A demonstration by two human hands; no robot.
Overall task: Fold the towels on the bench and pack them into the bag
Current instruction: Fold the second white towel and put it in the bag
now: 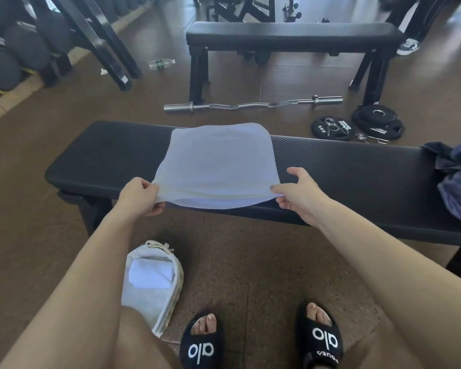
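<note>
Right now we pinch the near corners of the folded white towel on the bench, left hand and right hand, and an uneven lift toward the bag could spill its layers.

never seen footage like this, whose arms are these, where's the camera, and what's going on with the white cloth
There is no machine here. The one picture comes from a wide-angle camera worn on a person's head, looking forward and down, so the arms and sandalled feet you see are that person's own.

In front of them is a black padded bench. A white towel, partly folded, lies across it. The left hand pinches its near left corner, and the right hand pinches its near right corner, lifting the near edge.

On the floor by the left leg stands an open pale bag with a folded white towel already inside. At the bench's right end lies a heap of bluish cloth. Behind are a second bench, a curl bar and weight plates.
</note>
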